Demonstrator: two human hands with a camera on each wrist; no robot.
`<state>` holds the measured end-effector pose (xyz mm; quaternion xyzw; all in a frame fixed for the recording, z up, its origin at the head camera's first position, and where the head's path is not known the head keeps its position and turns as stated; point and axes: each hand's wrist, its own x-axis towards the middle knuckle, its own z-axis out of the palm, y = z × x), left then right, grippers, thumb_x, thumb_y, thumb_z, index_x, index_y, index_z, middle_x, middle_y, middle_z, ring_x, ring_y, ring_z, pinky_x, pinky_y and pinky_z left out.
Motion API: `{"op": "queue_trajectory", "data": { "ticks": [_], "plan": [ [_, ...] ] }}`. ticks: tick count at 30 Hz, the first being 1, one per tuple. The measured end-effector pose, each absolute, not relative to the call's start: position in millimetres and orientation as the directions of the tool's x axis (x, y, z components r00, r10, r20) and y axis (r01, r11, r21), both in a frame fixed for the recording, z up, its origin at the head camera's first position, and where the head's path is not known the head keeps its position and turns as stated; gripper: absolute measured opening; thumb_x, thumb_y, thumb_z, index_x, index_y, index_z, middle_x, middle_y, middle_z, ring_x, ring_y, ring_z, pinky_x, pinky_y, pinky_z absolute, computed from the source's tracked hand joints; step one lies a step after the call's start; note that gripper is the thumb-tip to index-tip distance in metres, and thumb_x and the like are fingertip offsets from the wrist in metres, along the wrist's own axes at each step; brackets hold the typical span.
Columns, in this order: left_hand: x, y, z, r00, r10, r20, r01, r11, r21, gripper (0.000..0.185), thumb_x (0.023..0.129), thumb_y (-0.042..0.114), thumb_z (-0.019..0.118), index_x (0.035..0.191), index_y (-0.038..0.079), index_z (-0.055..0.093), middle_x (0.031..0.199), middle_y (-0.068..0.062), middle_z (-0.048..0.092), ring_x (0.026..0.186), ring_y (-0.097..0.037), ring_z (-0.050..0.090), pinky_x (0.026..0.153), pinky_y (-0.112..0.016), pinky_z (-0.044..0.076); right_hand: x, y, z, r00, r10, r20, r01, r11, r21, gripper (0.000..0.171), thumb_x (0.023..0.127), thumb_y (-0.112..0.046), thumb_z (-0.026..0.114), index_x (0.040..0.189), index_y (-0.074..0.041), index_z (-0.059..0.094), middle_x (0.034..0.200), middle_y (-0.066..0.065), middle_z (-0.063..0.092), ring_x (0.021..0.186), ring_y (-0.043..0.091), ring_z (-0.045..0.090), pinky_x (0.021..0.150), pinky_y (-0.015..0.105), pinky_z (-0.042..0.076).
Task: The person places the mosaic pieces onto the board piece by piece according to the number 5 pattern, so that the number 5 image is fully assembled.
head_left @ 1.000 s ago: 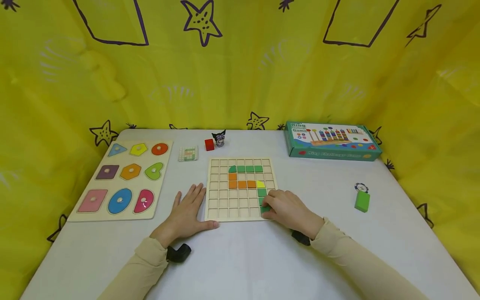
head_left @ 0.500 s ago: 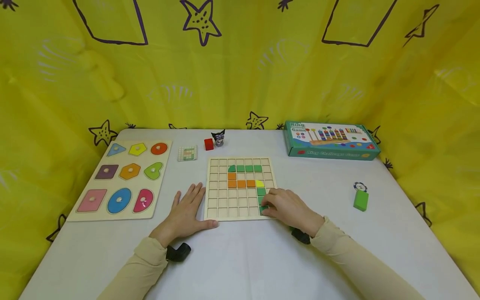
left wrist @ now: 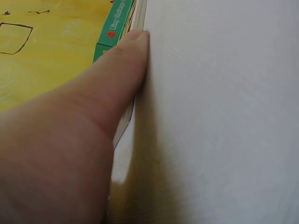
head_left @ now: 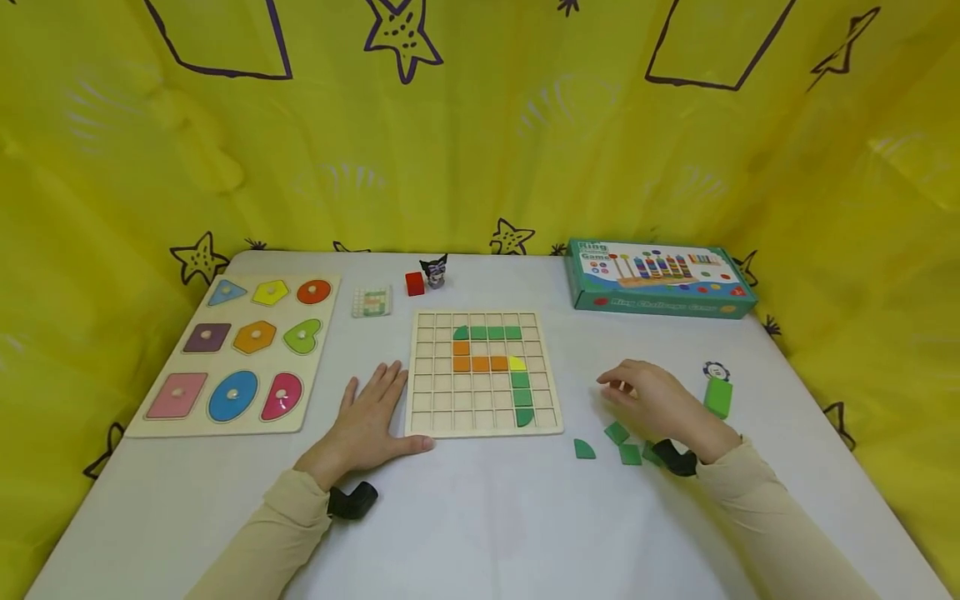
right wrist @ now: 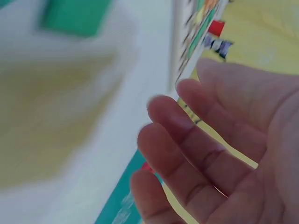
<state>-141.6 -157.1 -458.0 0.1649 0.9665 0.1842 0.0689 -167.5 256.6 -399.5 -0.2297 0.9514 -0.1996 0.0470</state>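
A wooden grid board [head_left: 435, 402] lies mid-table, with green, orange and yellow tiles forming an S-like bent line. Its lower end is a green quarter-round tile [head_left: 524, 417]. My left hand [head_left: 367, 429] rests with fingers spread at the board's near left corner; in the left wrist view the thumb [left wrist: 124, 60] lies along the board's edge. Off to the right, my right hand [head_left: 652, 404] hovers with loosely bent fingers, holding nothing in the right wrist view. Below it lie a loose green quarter-round tile [head_left: 584, 449] and several green square tiles [head_left: 631, 454], one partly hidden by the wrist.
A shape puzzle board [head_left: 225, 362] with knobbed pieces lies at the left. Behind the grid are a small pattern card [head_left: 372, 302], a red cube [head_left: 415, 283] and a figurine [head_left: 435, 272]. At right are a Ring Challenge Game box [head_left: 663, 279], green block [head_left: 718, 397] and round chip [head_left: 716, 371].
My right hand has left the board's lower right and moved right, above the table. The green quarter-round tile in the grid and the loose green tiles now show. My left hand stays put.
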Motion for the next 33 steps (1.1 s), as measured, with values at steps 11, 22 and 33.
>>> {"op": "queue_trajectory", "data": {
  "ticks": [11,22,33],
  "plan": [
    [-141.3,-157.6,-459.1,-0.937,0.343,-0.068,0.295,0.878,0.377,0.117,0.073,0.077,0.062,0.153,0.0,0.025,0.16,-0.015,0.018,0.147,-0.034,0.007,0.111,-0.061,-0.003,-130.7,284.2,-408.0,-0.937,-0.345,-0.057,-0.284,0.846,-0.451,0.021,0.087,-0.027,0.076,0.095,-0.008,0.074,0.083,-0.006,0.06,0.076,0.015,0.051,0.066,0.033,0.048],
    [-143.2,-157.7,-459.9,-0.934,0.35,-0.066,0.302,0.877,0.375,0.118,0.073,0.079,0.061,0.153,0.0,0.025,0.16,-0.015,0.017,0.147,-0.033,0.006,0.112,-0.061,-0.003,-121.5,261.3,-417.0,-0.924,-0.374,0.082,-0.383,0.912,-0.147,0.029,0.075,-0.037,0.085,0.081,-0.011,0.072,0.074,-0.006,0.06,0.069,0.018,0.051,0.058,0.039,0.043],
    [-142.2,-158.1,-458.4,-0.935,0.349,-0.066,0.301,0.878,0.373,0.116,0.074,0.076,0.062,0.153,-0.001,0.025,0.16,-0.015,0.017,0.147,-0.033,0.007,0.112,-0.06,-0.003,-126.9,247.8,-423.1,-0.918,-0.385,0.093,-0.396,0.893,-0.212,0.022,0.081,-0.021,0.08,0.088,-0.004,0.07,0.074,-0.003,0.058,0.07,0.017,0.05,0.062,0.035,0.044]
  ]
}}
